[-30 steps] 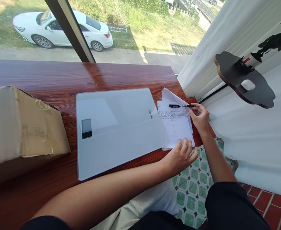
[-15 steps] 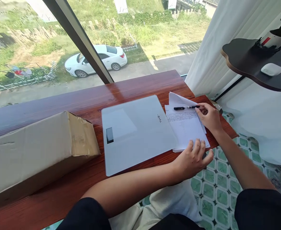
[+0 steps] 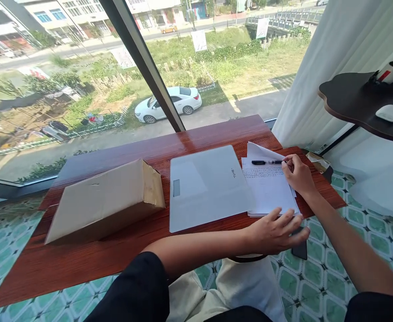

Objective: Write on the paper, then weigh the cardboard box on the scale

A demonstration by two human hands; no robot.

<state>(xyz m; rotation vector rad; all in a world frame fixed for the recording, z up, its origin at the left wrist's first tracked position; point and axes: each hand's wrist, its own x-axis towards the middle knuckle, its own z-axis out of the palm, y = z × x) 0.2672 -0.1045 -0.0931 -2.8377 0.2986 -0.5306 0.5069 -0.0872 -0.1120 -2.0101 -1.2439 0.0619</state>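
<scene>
The left hand (image 3: 276, 232) is nearest, lying flat with fingers spread on the near edge of the paper stack (image 3: 270, 192) at the table (image 3: 122, 255) edge. It holds nothing. Farther off, the right hand (image 3: 298, 174) sits at the stack's right side, fingers curled together, tips touching the pen's right end. I cannot tell if it grips yet. The pen (image 3: 266, 162) lies across the top of the papers, long way running from 9 to 3 o'clock, stretching toward 9 from those fingers. The right hand is much closer to it.

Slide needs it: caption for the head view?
Right hand at a pen on papers, left hand steadying them.
</scene>
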